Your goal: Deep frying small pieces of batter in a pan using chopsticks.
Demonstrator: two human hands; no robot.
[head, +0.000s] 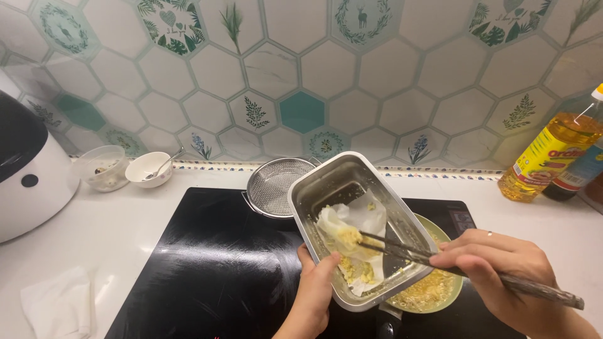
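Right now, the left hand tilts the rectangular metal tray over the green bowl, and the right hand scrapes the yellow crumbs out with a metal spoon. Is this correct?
Not quite. In the head view, the right hand holds dark wooden chopsticks, not a metal spoon. The rest stands: the left hand tilts the rectangular metal tray over the green bowl of yellow crumbs.

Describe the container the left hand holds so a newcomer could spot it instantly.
Above the black glass cooktop, the left hand tilts a rectangular stainless-steel tray over a pale green bowl. Unlike the round metal mesh strainer behind it, it is solid-walled and holds crumpled white paper.
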